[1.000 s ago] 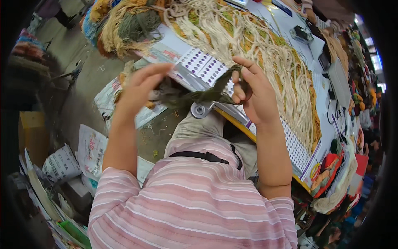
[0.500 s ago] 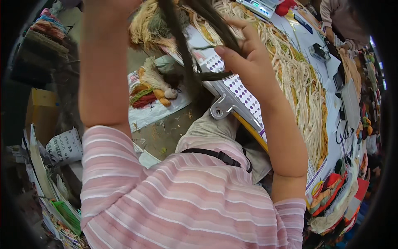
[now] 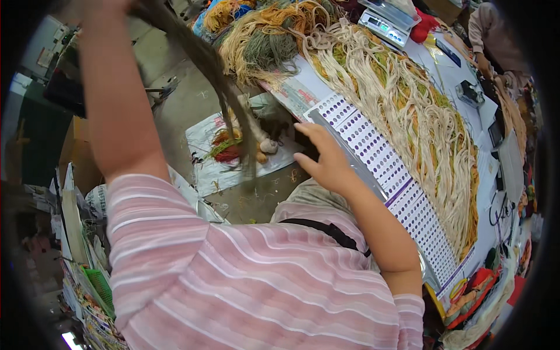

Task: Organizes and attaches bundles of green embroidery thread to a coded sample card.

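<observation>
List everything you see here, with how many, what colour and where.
Dark hair strand: one, brown-grey, hanging from the raised left hand.
Cream strands: many, cream and yellow, spread along the table.
Mixed bundles: a heap, orange, green, tan, at the table's far end.
Dotted sheet: one, white with purple dots, table's near edge.
Scale: one, grey, far end.
Floor sheet: one, white, with red and green scraps.
Left hand: raised at top edge, gripping the strand.
Right hand: open, above the dotted sheet.

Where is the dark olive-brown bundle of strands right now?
Head view, upper left: the dark olive-brown strand bundle hangs from the raised left hand, over the floor left of the white table.
</observation>
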`<state>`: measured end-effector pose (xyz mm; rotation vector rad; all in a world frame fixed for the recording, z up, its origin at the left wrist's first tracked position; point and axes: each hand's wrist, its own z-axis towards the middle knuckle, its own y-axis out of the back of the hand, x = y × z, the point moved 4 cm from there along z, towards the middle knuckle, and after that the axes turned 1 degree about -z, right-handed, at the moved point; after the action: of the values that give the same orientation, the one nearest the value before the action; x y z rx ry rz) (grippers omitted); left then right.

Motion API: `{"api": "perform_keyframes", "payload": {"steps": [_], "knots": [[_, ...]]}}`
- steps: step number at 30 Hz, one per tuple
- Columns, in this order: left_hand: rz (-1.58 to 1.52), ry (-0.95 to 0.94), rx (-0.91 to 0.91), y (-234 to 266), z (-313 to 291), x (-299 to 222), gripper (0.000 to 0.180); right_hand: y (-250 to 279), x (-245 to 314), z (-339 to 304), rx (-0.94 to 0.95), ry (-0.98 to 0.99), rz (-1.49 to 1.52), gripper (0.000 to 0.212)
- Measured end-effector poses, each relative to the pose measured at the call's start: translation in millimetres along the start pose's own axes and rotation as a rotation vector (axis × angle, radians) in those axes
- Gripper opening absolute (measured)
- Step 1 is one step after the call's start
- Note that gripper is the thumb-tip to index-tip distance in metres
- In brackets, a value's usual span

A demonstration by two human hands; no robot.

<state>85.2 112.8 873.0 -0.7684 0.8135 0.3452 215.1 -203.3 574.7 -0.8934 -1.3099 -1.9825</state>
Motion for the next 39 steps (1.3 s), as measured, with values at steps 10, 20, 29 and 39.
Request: {"api": "perform_keyframes", "payload": {"steps": [10, 20, 29, 39], "knots": [[-0.315, 0.744, 0.134, -30.3, -203.1, 195.3, 0.055, 45.3, 12.2, 9.5, -0.24, -0.262, 0.488, 0.023], [-0.468, 0.944, 0.278, -74.4, -247.5, 235.5, 0.062, 44.7, 18.9, 3.4, -0.165, -0.413, 0.734, 0.015], [-0.48, 0.945, 0.359, -75.7, -249.0, 243.2, 0.065, 43.0, 12.1, 0.5, -0.21, -0.33, 0.584, 0.012], [-0.119, 0.805, 0.275, -51.1, -241.9, 242.1, 0.044, 45.5, 4.5, -0.8, -0.258, -0.405, 0.912, 0.008]]}}
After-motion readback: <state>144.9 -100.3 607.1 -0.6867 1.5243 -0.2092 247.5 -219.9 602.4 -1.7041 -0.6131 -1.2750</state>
